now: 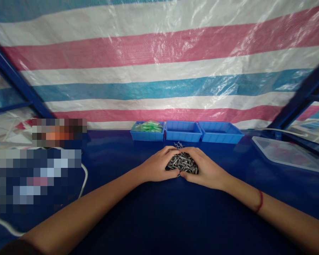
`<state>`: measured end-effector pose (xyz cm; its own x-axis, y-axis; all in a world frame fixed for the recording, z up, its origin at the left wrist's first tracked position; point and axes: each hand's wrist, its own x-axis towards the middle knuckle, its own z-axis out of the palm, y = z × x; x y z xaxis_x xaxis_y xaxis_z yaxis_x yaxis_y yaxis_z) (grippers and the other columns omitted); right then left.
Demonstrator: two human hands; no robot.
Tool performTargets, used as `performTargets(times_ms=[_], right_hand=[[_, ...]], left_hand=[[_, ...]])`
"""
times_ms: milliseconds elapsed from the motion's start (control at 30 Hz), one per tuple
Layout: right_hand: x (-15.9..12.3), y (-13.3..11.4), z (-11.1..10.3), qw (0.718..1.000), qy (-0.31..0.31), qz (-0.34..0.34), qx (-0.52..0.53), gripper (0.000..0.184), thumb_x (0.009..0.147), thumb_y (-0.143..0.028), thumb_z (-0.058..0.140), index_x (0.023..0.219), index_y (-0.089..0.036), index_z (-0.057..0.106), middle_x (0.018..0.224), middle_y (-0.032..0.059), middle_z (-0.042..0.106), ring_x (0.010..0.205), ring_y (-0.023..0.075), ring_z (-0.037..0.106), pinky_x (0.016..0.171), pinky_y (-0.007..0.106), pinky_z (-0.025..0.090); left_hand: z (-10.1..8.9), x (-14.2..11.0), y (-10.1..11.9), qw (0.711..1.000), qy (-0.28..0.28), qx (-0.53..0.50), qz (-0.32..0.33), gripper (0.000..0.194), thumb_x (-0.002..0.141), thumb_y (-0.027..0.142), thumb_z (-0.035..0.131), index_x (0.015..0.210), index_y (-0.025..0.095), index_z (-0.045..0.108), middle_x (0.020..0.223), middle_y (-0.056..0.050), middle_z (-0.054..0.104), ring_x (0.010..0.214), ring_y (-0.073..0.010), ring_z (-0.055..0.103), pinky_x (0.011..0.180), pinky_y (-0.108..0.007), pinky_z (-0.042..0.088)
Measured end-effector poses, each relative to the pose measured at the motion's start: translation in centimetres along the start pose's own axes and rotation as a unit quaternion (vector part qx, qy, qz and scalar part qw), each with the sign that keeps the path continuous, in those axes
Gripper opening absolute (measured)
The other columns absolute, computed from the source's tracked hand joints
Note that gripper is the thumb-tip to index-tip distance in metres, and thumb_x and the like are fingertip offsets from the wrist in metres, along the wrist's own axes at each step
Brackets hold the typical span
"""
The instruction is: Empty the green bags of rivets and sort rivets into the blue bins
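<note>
A heap of small grey metal screws (182, 162) lies on the dark blue table (154, 219). My left hand (156, 165) cups the heap from the left, fingers curled round it. From the right, my right hand (206, 169) cups the same heap, and its fingertips meet the left hand's over the far side. Both hands press against the pile. A red string bracelet (260, 201) circles my right wrist.
Behind the heap stand three blue plastic bins in a row: the left one (147, 131) holds green parts, the middle one (183, 131) and the right one (220, 132) show nothing inside. A clear plastic lid (289, 153) lies at right. A white cable (83, 180) curves at left. A striped tarp hangs behind.
</note>
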<state>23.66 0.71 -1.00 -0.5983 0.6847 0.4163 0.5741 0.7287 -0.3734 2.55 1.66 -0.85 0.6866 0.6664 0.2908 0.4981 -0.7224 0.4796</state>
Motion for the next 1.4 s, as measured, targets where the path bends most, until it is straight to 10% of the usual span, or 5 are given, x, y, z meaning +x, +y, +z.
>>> performTargets(times_ms=[167,500,933,1200,1400], right_hand=[[1.0,-0.8,0.4,0.997,0.065,0.023,0.036,0.027,0.077,-0.021,0.058,0.103,-0.021,0.052,0.099,0.0071,0.063,0.092,0.0219,0.06,0.082,0.039,0.048],[0.4,-0.7,0.5,0.995,0.075,0.047,0.056,0.044,0.07,-0.018,0.06,0.111,-0.021,0.046,0.107,0.0079,0.059,0.099,0.0235,0.058,0.084,0.039,0.046],[-0.1,-2.1,0.0,0.993,0.09,-0.027,-0.076,0.009,0.079,-0.021,0.058,0.086,-0.022,0.063,0.1,0.0085,0.06,0.097,0.0253,0.054,0.08,0.044,0.043],[-0.5,-4.4,-0.6,0.982,0.126,0.063,0.126,0.011,0.087,-0.026,0.052,0.093,-0.024,0.061,0.091,0.0046,0.066,0.09,0.0207,0.061,0.082,0.039,0.048],[-0.7,-6.1,-0.6,0.883,0.15,0.186,0.404,0.024,0.076,-0.037,0.067,0.088,-0.024,0.051,0.077,0.0002,0.07,0.07,0.015,0.066,0.063,0.027,0.052]], left_hand=[[0.2,-0.1,-0.3,0.997,0.068,-0.03,0.014,0.027,0.084,0.024,0.052,0.111,0.02,0.049,0.11,-0.008,0.054,0.104,-0.0206,0.054,0.093,-0.037,0.044],[-0.3,-0.6,0.6,0.996,0.089,0.004,0.016,0.048,0.073,0.019,0.057,0.12,0.02,0.045,0.126,-0.011,0.047,0.119,-0.0244,0.045,0.103,-0.041,0.035],[-0.4,-0.9,0.9,0.986,0.162,0.037,0.011,0.026,0.076,0.014,0.047,0.1,0.019,0.055,0.106,-0.007,0.06,0.105,-0.0224,0.053,0.092,-0.039,0.04],[-0.1,-1.5,3.1,0.97,0.238,-0.035,0.033,0.014,0.085,0.024,0.053,0.096,0.02,0.059,0.091,-0.005,0.066,0.087,-0.0181,0.06,0.081,-0.034,0.044],[0.7,-1.6,4.8,0.952,0.259,-0.165,0.013,0.014,0.085,0.028,0.059,0.095,0.019,0.062,0.085,-0.003,0.066,0.076,-0.0137,0.059,0.07,-0.026,0.046]])
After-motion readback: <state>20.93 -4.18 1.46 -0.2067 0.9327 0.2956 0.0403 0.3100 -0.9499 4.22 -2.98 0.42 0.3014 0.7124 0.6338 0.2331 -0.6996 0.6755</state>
